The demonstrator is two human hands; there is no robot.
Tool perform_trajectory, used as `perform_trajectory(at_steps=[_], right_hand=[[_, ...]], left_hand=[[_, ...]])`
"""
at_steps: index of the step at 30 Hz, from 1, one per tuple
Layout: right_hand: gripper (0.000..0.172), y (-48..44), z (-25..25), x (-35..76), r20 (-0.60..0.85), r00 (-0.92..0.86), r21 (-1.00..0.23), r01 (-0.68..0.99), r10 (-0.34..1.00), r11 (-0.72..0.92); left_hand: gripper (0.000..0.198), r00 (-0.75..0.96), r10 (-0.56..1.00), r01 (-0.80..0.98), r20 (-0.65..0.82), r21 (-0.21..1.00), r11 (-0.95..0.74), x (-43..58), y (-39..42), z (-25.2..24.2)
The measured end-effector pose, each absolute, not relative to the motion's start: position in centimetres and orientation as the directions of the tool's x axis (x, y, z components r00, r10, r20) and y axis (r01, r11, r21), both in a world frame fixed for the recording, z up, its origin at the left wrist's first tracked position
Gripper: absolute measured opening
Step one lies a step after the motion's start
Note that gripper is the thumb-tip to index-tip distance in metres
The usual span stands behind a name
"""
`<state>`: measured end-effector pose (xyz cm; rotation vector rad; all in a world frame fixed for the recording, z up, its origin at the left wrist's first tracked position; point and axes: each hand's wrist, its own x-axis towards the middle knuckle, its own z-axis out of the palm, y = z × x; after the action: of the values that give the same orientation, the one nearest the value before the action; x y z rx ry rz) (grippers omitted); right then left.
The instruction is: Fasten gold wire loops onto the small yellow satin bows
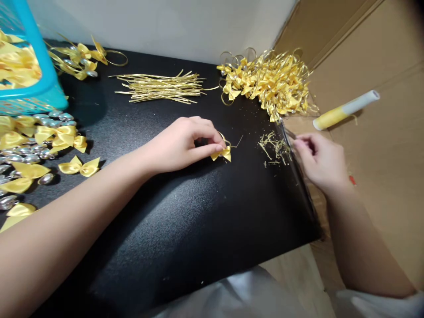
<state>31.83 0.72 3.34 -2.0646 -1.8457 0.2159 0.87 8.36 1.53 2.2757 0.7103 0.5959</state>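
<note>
White wall [165, 22] closed off the far side of the black counter [185, 221], and brown cardboard [380, 154] ran along the counter's right side. On my feed, a blue basket [49, 84] stood at the counter's far left corner with yellow ribbon inside. At the counter's far right corner lay a heap of yellow bows with gold loops [271, 81], and a bundle of gold ties [162, 87] rested along the counter's far edge between basket and heap. Loose bows and silver beads [26, 150] were scattered over the counter's left side.

I saw the left hand [182, 143] over the middle of the counter, its thumb and fingers pinched shut on a small yellow bow [222, 153] that touched the counter. The right hand [321, 161] sat at the counter's right edge, fingers curled with thumb against forefinger; I could not tell whether it gripped anything. A white and yellow tube [346, 109] lay on the cardboard just off the counter's right edge. Gold scraps [274, 148] lay on the counter just inside that edge, beside the right hand's fingertips.
</note>
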Motion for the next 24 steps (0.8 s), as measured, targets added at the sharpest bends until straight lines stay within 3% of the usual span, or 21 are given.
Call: perform_trajectory(at_steps=[3, 8, 14, 16, 19, 24], right_hand=[[0.026, 0.4, 1.9, 35.1, 0.21, 0.183, -0.276, 0.953, 0.96, -0.122], [0.023, 0.0, 0.8, 36.1, 0.342, 0.187, -0.265, 0.959, 0.921, -0.096], [0.013, -1.9, 4.1, 27.7, 0.226, -0.207, -0.394, 0.874, 0.952, 0.284], [0.013, -1.9, 4.6, 24.8, 0.115, -0.336, -0.424, 0.835, 0.935, 0.352], [0.015, -1.1, 4.3, 22.5, 0.022, -0.335, -0.386, 0.866, 0.942, 0.317], [0.021, 0.0, 3.6, 22.1, 0.005, -0.279, -0.322, 0.909, 0.96, 0.266]], left_hand=[[0.024, 0.729, 0.669, 0.35, 0.146, 0.761, -0.547, 0.8, 8.6, 1.5], [0.023, 0.735, 0.665, 0.377, 0.132, 0.736, -0.562, 0.9, 8.4, 1.7], [0.021, 0.772, 0.628, 0.379, 0.102, 0.719, -0.583, 1.1, 8.3, 1.8], [0.02, 0.777, 0.619, 0.375, 0.114, 0.706, -0.601, 1.1, 8.4, 1.8], [0.021, 0.783, 0.61, 0.374, 0.12, 0.694, -0.616, 1.1, 8.5, 1.9], [0.025, 0.79, 0.608, 0.391, 0.072, 0.706, -0.591, 1.1, 8.7, 2.0]])
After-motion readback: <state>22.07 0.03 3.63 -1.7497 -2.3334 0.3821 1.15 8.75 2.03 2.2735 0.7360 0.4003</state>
